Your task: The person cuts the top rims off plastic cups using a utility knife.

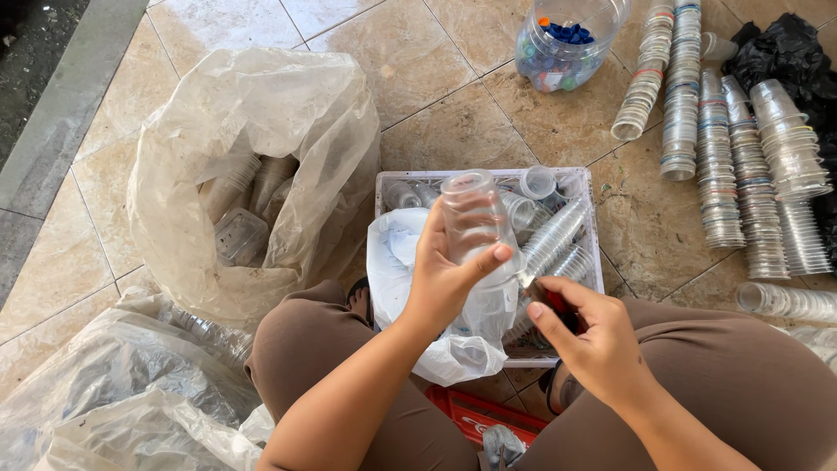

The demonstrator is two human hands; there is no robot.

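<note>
Left hand (445,279): raised, fingers wrapped and clamped around a clear, smooth plastic bottle (475,222), held upright at frame centre above the white basket (593,235). Right hand (588,336): at 5 o'clock from the bottle, fingers curled closed on a red-handled cutter (558,301), blade tip touching the bottle's base. Ribbed transparent cup stacks (724,157) lie at 2 o'clock; a crinkled translucent bag (253,131) at 10 o'clock.
</note>
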